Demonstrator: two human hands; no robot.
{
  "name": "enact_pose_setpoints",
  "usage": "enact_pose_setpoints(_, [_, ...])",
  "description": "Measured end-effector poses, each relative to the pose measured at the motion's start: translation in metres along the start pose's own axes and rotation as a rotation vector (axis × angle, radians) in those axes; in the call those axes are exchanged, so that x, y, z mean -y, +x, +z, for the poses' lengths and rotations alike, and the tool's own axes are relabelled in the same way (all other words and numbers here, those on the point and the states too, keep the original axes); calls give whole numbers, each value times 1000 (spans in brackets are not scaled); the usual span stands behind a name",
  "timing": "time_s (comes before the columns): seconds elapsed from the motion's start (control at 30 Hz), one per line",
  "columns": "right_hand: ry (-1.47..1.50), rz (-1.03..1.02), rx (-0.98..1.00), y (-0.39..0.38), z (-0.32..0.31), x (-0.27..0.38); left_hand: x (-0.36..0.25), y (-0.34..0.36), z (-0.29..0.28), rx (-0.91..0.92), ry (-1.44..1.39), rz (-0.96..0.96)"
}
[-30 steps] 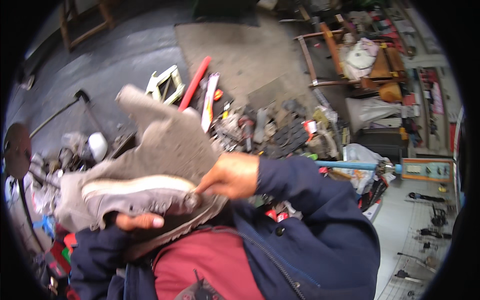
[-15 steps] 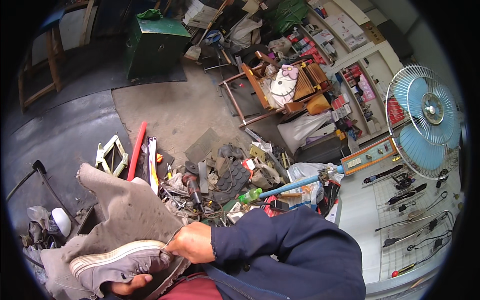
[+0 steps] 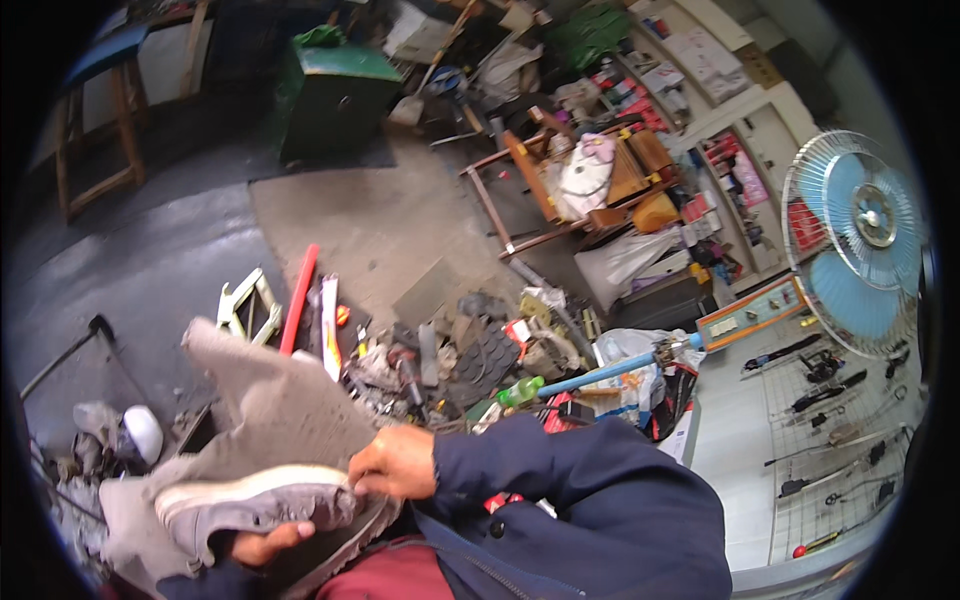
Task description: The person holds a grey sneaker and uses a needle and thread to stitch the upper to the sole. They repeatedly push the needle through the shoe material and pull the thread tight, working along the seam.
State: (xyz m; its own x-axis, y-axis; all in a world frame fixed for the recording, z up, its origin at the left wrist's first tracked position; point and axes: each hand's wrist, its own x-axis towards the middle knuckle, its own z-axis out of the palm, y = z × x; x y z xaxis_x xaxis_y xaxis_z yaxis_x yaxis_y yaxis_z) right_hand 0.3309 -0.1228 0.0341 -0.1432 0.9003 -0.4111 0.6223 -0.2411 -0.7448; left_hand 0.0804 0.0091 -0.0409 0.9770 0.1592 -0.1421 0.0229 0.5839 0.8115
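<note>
A grey lace-up shoe [image 3: 265,506] with a pale sole lies tilted on its side over a worn grey-brown cloth [image 3: 270,405] on my lap. My left hand [image 3: 272,543] grips the shoe at its opening, thumb against the lace area and the other fingers mostly hidden by the upper. At the toe, my right hand [image 3: 398,462] is closed in a pinch, its fingertips right beside the sole's front edge. Whatever is between those fingertips is too small and blurred to make out.
Beyond the cloth lie a pale scissor jack [image 3: 250,305], a red bar [image 3: 299,300] and a heap of tools and scraps. A blue fan [image 3: 850,240] stands at right. Further back are a wooden chair [image 3: 630,165] and a green cabinet [image 3: 340,95].
The whole scene has shifted slightly to the right in the picture. My right hand stays at the shoe's toe, its fingers more curled and turned. My left hand still holds the shoe.
</note>
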Motion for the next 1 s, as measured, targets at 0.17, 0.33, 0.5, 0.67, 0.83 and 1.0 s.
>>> enact_pose_setpoints(0.17, [-24, -199, -36, -7, 1, -23, -11, -23, 1, -150, 165, -262])
enact_pose_setpoints(0.33, [118, -155, -47, -12, 4, -32, -36, -57, 15, -354, 897, -59])
enact_pose_setpoints(0.5, [156, -177, -24, -10, 3, -36, -49, -87, 45, -433, 1423, -73])
enact_pose_setpoints(0.67, [196, -150, -7, -9, 4, -40, -61, -106, 61, -588, 1685, 137])
enact_pose_setpoints(0.83, [203, -187, -24, -8, 6, -43, -65, -114, 60, -895, 1367, 167])
enact_pose_setpoints(1.0, [182, -191, -52, -9, 7, -42, -47, -103, 54, -676, 352, 263])
